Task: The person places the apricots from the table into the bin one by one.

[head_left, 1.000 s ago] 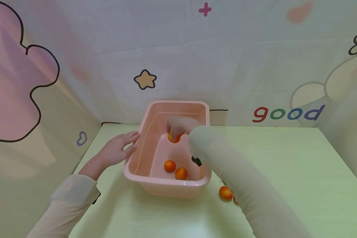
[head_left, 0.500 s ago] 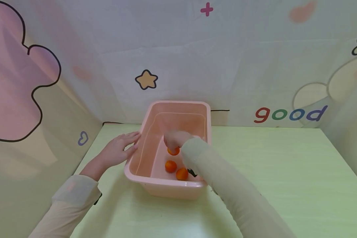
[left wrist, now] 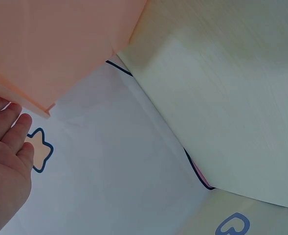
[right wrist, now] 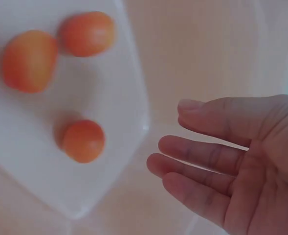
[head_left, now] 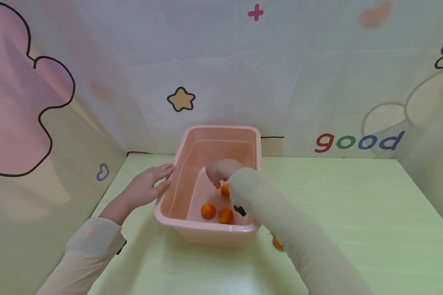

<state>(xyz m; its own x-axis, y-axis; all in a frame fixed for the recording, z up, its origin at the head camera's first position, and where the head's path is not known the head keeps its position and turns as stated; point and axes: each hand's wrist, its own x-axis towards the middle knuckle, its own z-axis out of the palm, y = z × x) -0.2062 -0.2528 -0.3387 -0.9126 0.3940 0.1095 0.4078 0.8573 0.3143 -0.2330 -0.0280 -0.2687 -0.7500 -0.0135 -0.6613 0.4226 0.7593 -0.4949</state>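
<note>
The pink basin (head_left: pixel 211 237) stands upright on the pale green counter (head_left: pixel 354 205); the left hand (head_left: pixel 145 187) rests at the basin's 9 o'clock, its fingers nearly straight and touching the rim; the right hand (head_left: pixel 223 171) is inside the basin, reaching in from the 4 o'clock side; the right wrist view shows its thumb parted from the fingers, moderately wide and holding nothing. Three orange-red fruits lie on the basin floor; the nearest fruit (head_left: pixel 224 190) is at the right hand's 6 o'clock, partly covered by the pale right sleeve (head_left: pixel 273 209); the second fruit (head_left: pixel 208 211) lies at its 7 o'clock; the third fruit (head_left: pixel 226 216) is at 6 o'clock, farther out by the basin's near end. Outside, between the basin's 4 and 5 o'clock, another fruit (head_left: pixel 277 244) shows on the counter, mostly hidden behind that sleeve. The backdrop (head_left: pixel 221 73) rises at 12 o'clock; it carries a yellow star (head_left: pixel 181 99) at the basin's 11 o'clock and the coloured word "good" (head_left: pixel 345 142) between 2 and 3.
</note>
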